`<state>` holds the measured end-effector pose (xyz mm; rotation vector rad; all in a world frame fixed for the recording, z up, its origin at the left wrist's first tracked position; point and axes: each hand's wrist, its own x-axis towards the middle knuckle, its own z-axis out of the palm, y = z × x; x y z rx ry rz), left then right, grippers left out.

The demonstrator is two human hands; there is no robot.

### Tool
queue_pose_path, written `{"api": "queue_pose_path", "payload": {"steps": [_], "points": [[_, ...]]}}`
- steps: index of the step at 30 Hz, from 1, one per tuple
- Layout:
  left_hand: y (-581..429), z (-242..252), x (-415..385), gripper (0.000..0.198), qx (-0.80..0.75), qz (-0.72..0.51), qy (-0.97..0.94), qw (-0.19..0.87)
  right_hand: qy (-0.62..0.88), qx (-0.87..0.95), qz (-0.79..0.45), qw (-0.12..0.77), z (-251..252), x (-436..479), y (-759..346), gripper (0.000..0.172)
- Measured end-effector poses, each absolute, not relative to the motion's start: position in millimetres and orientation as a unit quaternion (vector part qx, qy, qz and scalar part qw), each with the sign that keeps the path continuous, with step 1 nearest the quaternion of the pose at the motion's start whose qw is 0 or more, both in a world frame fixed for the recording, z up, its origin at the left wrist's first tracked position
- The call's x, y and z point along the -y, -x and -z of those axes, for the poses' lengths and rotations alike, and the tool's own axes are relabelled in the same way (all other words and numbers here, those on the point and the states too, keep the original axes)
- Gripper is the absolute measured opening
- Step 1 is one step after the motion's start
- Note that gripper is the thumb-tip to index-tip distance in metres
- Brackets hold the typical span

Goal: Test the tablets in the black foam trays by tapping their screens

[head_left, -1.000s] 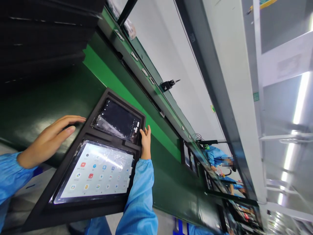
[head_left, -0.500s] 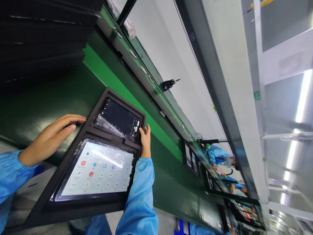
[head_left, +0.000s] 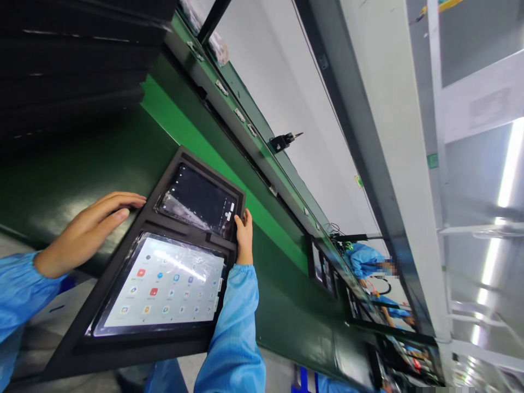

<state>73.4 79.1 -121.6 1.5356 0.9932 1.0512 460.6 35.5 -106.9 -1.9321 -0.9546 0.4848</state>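
Note:
A black foam tray (head_left: 148,219) with two tablets in its recesses lies partly over the near edge of the green workbench. The nearer tablet (head_left: 164,286) is lit, with rows of app icons on a white screen. In the farther recess, the second tablet (head_left: 196,199) has a dark screen with small white icons. My right hand (head_left: 244,234) grips the tray's right rim, thumb on top, the other fingers partly hidden. My left hand (head_left: 88,232) is open, fingers stretched out, fingertips at the tray's left edge.
Stacked black trays (head_left: 82,60) stand at upper left on the green workbench (head_left: 286,295). A black plug-like device (head_left: 282,142) sits on the ledge along the back. More tablets in trays (head_left: 321,265) lie farther down the bench, near a co-worker in blue (head_left: 364,259).
Almost nothing differs; the whole view has shifted very slightly. Both hands keep their places at the tray, and the tablets stay in their recesses.

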Motion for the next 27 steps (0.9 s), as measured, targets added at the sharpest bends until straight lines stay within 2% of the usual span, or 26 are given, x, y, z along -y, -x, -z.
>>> {"api": "queue_pose_path", "payload": {"steps": [9,14,22,27], "points": [[-74.7,117.5,-81.4,0.037,-0.403,-0.436,-0.639,0.489,0.795,0.421,-0.094,0.427,90.9,-26.3,-443.6,0.042],[-73.8,118.1,-80.8,0.034,-0.400,-0.429,-0.641,0.494,0.783,0.471,-0.062,0.403,80.1,-15.8,-428.5,0.029],[-72.4,119.1,-80.8,0.034,-0.391,-0.427,-0.641,0.505,0.769,0.514,-0.062,0.374,74.8,-7.1,-414.1,0.031],[-70.2,117.3,-79.8,0.032,-0.382,-0.411,-0.648,0.515,0.740,0.567,-0.103,0.347,67.1,0.4,-391.1,0.031]]}}
